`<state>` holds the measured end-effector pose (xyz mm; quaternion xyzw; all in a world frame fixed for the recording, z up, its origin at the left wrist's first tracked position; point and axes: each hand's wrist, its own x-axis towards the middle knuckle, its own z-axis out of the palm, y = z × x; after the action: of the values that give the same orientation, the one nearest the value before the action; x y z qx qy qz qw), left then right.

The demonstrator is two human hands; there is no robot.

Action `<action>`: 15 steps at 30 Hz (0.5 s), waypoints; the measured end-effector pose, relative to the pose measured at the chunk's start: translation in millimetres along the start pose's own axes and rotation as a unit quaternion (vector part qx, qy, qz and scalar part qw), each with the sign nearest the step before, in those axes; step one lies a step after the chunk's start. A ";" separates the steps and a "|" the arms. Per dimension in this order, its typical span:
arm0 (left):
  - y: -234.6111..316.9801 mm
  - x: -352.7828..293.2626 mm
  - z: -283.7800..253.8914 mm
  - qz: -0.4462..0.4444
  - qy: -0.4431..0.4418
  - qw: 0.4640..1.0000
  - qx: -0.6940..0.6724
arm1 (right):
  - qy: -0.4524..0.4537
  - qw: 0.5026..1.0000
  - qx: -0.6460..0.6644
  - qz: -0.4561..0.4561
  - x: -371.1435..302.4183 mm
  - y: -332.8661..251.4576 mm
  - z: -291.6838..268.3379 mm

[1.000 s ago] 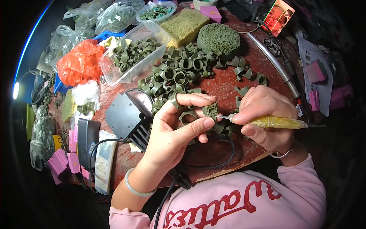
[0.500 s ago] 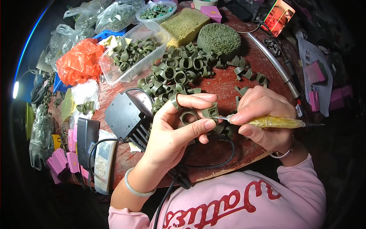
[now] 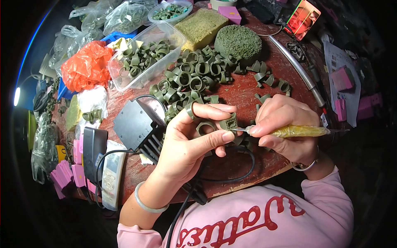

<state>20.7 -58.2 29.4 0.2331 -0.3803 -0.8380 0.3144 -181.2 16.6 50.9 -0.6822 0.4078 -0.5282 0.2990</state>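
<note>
My left hand (image 3: 194, 138) pinches a dark green ring (image 3: 230, 121) between thumb and fingers. Its square, pitted face is turned to the right. Another green band (image 3: 190, 110) circles the left index finger. In my right hand (image 3: 287, 124) is a thin carving tool (image 3: 289, 131) with a yellow wrapped handle and a pointed metal end on either side. The left-hand tip of the tool meets the lower edge of the ring's face. Beyond my hands lies a heap of similar green rings (image 3: 194, 74).
A clear plastic box (image 3: 175, 39) holds more rings, beside a yellow sponge block (image 3: 202, 27) and a round green sponge (image 3: 237, 43). A black device (image 3: 136, 124) with a cable stands left of my hands. A metal rod (image 3: 295, 66) lies right, and a lit phone (image 3: 303, 20) stands behind.
The ring's face has tilted slightly, and the tool has shifted a little, its far end now a bit higher and further left. Both hands keep their grip.
</note>
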 end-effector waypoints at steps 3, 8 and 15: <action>-0.3 -0.1 -0.2 0.000 0.000 1.000 -0.004 | 0.002 1.000 0.003 -0.002 0.3 0.2 0.6; -0.3 -0.1 0.2 0.003 -0.004 1.000 -0.006 | 0.005 1.000 0.009 0.001 0.0 0.3 1.1; -0.4 -0.1 0.5 0.007 0.000 1.000 -0.004 | 0.000 1.000 0.017 0.013 -0.4 -0.4 0.3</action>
<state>20.4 -57.6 29.4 0.2289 -0.3786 -0.8373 0.3211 -180.9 17.1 51.0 -0.6716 0.4075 -0.5313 0.3172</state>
